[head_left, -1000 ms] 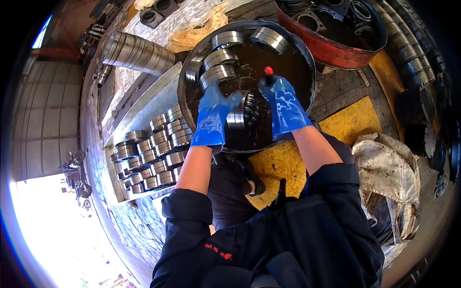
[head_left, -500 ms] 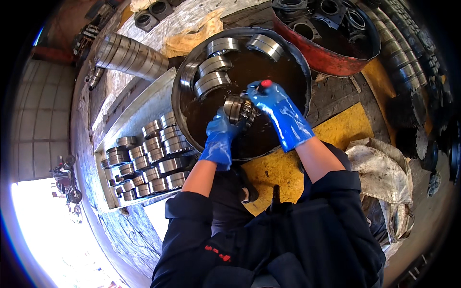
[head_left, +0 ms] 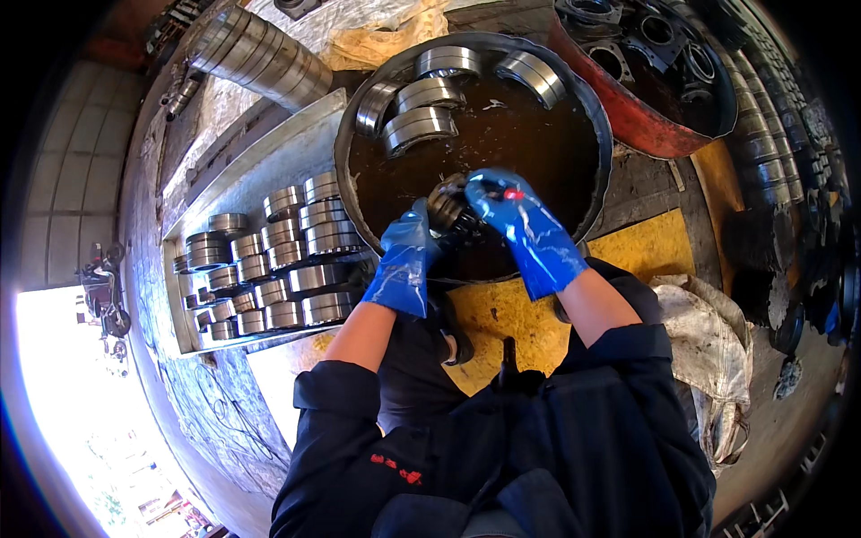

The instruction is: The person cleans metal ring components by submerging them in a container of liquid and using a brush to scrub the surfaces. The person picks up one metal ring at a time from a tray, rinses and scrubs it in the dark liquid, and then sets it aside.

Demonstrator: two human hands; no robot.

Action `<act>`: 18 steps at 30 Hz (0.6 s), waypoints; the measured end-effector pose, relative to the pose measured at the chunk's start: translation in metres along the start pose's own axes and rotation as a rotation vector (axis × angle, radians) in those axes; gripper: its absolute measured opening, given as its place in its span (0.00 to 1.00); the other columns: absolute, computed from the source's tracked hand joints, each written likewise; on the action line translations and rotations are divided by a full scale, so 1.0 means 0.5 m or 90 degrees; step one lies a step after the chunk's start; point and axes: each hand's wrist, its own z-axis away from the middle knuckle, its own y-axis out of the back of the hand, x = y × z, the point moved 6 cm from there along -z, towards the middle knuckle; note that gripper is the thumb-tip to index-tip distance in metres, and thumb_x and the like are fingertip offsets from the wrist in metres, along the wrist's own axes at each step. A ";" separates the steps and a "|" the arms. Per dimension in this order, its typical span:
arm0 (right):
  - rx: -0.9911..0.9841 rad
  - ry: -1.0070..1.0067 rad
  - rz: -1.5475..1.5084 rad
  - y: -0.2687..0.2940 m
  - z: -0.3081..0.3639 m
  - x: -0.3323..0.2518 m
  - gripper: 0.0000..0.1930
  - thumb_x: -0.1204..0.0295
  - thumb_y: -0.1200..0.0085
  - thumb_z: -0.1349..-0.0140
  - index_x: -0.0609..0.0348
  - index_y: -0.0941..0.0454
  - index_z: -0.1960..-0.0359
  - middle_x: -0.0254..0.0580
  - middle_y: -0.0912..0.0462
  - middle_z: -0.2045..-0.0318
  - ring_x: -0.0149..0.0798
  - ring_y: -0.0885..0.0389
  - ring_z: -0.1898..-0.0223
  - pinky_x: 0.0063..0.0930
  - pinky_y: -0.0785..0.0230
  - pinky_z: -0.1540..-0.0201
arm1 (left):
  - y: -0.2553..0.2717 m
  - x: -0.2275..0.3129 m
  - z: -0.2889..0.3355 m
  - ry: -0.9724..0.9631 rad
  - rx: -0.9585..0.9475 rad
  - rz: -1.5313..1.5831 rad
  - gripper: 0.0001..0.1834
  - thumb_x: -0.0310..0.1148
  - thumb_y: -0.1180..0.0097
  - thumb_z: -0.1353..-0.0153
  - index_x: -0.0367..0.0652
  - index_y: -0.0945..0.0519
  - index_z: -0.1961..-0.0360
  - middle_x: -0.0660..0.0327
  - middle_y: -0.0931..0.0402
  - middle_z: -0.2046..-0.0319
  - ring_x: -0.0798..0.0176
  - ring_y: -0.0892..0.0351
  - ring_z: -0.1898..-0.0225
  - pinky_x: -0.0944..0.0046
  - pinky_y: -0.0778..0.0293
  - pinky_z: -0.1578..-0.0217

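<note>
Both my hands wear blue rubber gloves. My left hand [head_left: 404, 260] grips a metal roller bearing [head_left: 446, 204] over the near part of a round tub [head_left: 592, 108] of dark brown liquid. Closed around a red-ended tool [head_left: 513, 194], my right hand [head_left: 525, 229] is against the bearing's right side. Motion blur and the glove hide the tool's working end, so its kind does not show. Several shiny bearing rings [head_left: 420, 128] sit partly in the liquid at the tub's far side.
Left of the tub, a shallow metal tray [head_left: 260, 166] holds rows of bearings [head_left: 282, 255]. A red tub [head_left: 628, 117] of metal parts stands at the far right. Ring stacks [head_left: 260, 58] lie far left. A yellow board [head_left: 646, 247] and a dirty sack [head_left: 700, 341] are on the right.
The bearing has tilted in my left hand, and its rollers show less. My right hand has shifted slightly down and right, still holding the red-ended tool. The whole view has shifted a little.
</note>
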 end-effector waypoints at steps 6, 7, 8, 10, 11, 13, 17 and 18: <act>0.050 -0.080 0.267 0.041 -0.025 0.038 0.08 0.69 0.43 0.38 0.59 0.18 0.61 0.43 0.15 0.64 0.38 0.16 0.63 0.33 0.24 0.59 | 0.006 0.001 0.009 0.046 -0.058 -0.053 0.45 0.62 0.34 0.52 0.49 0.32 0.38 0.44 0.21 0.49 0.43 0.20 0.47 0.50 0.24 0.47; 0.056 0.001 0.104 0.065 -0.028 0.081 0.08 0.69 0.42 0.39 0.58 0.18 0.61 0.44 0.14 0.63 0.39 0.15 0.62 0.33 0.23 0.58 | -0.004 0.034 -0.004 -0.002 -0.035 -0.062 0.43 0.64 0.35 0.52 0.46 0.30 0.43 0.45 0.19 0.52 0.43 0.19 0.50 0.51 0.23 0.50; 0.038 0.096 0.051 0.017 -0.015 0.052 0.08 0.70 0.41 0.40 0.57 0.18 0.61 0.44 0.14 0.62 0.41 0.15 0.61 0.34 0.23 0.56 | -0.003 0.006 0.000 -0.009 -0.009 -0.085 0.41 0.66 0.37 0.51 0.44 0.28 0.48 0.46 0.18 0.56 0.44 0.17 0.53 0.52 0.21 0.52; 0.002 0.291 0.086 -0.083 0.056 -0.076 0.08 0.71 0.37 0.43 0.55 0.17 0.61 0.44 0.14 0.62 0.43 0.15 0.59 0.35 0.22 0.53 | -0.018 -0.061 0.007 0.026 -0.018 -0.100 0.40 0.64 0.37 0.51 0.43 0.27 0.47 0.46 0.18 0.55 0.44 0.17 0.52 0.52 0.22 0.52; -0.076 0.380 0.161 -0.096 0.073 -0.117 0.10 0.72 0.34 0.46 0.53 0.17 0.61 0.43 0.14 0.61 0.45 0.15 0.58 0.36 0.22 0.51 | -0.019 -0.062 0.005 0.026 -0.025 -0.109 0.39 0.63 0.37 0.50 0.43 0.27 0.47 0.45 0.18 0.55 0.43 0.17 0.52 0.52 0.22 0.51; -0.081 0.471 0.224 -0.107 0.102 -0.127 0.11 0.71 0.35 0.45 0.52 0.17 0.59 0.43 0.14 0.60 0.47 0.15 0.57 0.37 0.22 0.49 | -0.018 -0.065 0.006 0.040 -0.047 -0.108 0.39 0.62 0.37 0.50 0.42 0.27 0.47 0.45 0.18 0.54 0.43 0.18 0.51 0.51 0.22 0.50; -0.070 0.224 0.231 -0.087 0.035 -0.083 0.11 0.72 0.36 0.44 0.51 0.17 0.58 0.44 0.15 0.59 0.43 0.15 0.57 0.35 0.22 0.50 | -0.031 -0.080 0.010 0.057 -0.075 -0.114 0.39 0.59 0.35 0.50 0.41 0.27 0.46 0.45 0.19 0.52 0.44 0.18 0.50 0.51 0.22 0.49; -0.095 0.014 0.056 -0.065 0.007 -0.025 0.09 0.73 0.40 0.41 0.54 0.17 0.57 0.45 0.15 0.60 0.39 0.16 0.59 0.32 0.22 0.53 | -0.023 -0.072 0.012 0.056 -0.073 -0.111 0.39 0.59 0.35 0.50 0.41 0.27 0.46 0.45 0.19 0.52 0.44 0.18 0.50 0.51 0.22 0.49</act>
